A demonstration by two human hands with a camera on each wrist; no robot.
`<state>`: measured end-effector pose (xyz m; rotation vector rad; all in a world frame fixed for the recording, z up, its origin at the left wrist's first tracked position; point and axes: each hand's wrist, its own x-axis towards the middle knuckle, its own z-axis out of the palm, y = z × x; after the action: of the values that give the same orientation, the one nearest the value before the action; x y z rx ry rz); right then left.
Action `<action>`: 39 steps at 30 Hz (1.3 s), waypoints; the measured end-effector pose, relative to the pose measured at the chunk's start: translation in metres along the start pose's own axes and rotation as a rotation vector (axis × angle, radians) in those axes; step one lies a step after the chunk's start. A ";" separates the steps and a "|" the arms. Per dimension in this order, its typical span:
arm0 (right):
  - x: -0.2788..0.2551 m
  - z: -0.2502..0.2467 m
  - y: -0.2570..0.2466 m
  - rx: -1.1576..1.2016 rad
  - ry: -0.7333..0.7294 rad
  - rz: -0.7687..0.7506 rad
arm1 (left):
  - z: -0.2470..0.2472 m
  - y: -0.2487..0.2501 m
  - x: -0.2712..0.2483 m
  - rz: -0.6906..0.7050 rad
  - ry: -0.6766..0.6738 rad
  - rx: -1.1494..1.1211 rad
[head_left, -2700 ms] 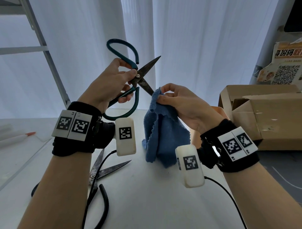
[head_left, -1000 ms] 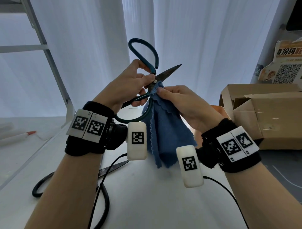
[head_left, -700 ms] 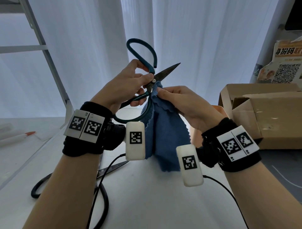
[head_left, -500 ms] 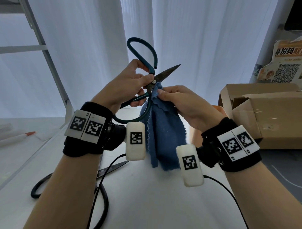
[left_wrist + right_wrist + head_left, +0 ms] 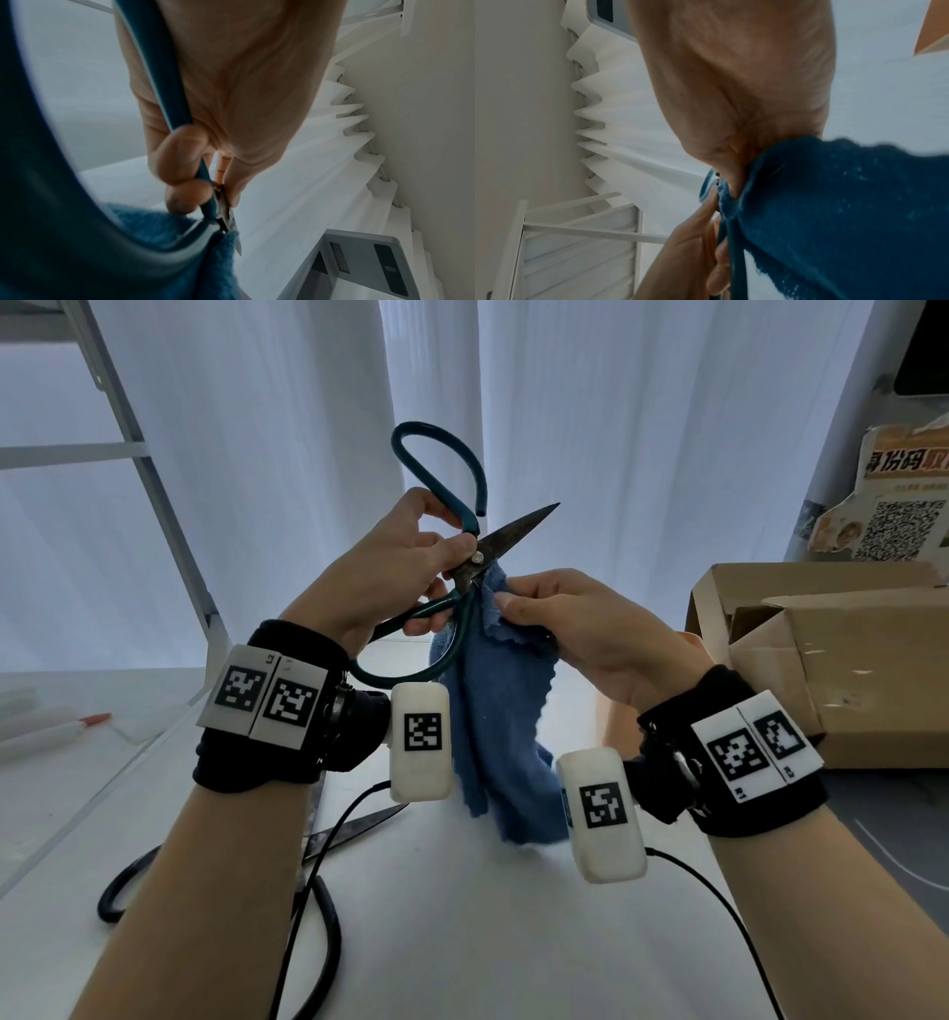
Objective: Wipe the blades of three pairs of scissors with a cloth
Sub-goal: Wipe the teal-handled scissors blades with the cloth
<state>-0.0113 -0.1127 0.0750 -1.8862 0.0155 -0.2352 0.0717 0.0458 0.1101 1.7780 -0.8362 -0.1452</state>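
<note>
My left hand (image 5: 411, 567) grips the teal-handled scissors (image 5: 452, 469) near the pivot, holding them up over the table with the blades spread. The upper dark blade (image 5: 518, 531) points up to the right. The lower blade is wrapped in the blue cloth (image 5: 498, 711), which my right hand (image 5: 565, 618) pinches round it close to the pivot; the rest of the cloth hangs down. In the left wrist view my fingers (image 5: 180, 162) curl round the teal handle (image 5: 164, 77). The right wrist view has the cloth (image 5: 847, 213) bunched under my palm.
A second pair of scissors with black handles (image 5: 215, 870) lies open on the white table (image 5: 462, 942) under my left forearm. Cardboard boxes (image 5: 832, 660) stand at the right. A white metal frame (image 5: 154, 495) rises at the left, and a red-tipped pen (image 5: 56, 731) lies beyond it.
Since 2.7 s ago the scissors moved right to the cloth and the lower blade went into its folds. Over the last second my right hand stays pinching near the pivot, with little shift.
</note>
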 end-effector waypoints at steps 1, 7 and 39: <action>0.000 0.000 0.001 -0.006 0.009 0.007 | 0.000 0.000 0.000 0.000 0.003 -0.001; 0.001 0.007 0.001 0.033 0.100 0.021 | -0.005 -0.001 0.001 -0.014 0.032 -0.037; 0.001 0.002 0.005 -0.026 0.032 0.058 | -0.014 -0.007 0.002 -0.014 0.109 -0.051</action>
<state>-0.0100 -0.1128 0.0700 -1.9052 0.0951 -0.2262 0.0838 0.0567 0.1099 1.7284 -0.7365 -0.0772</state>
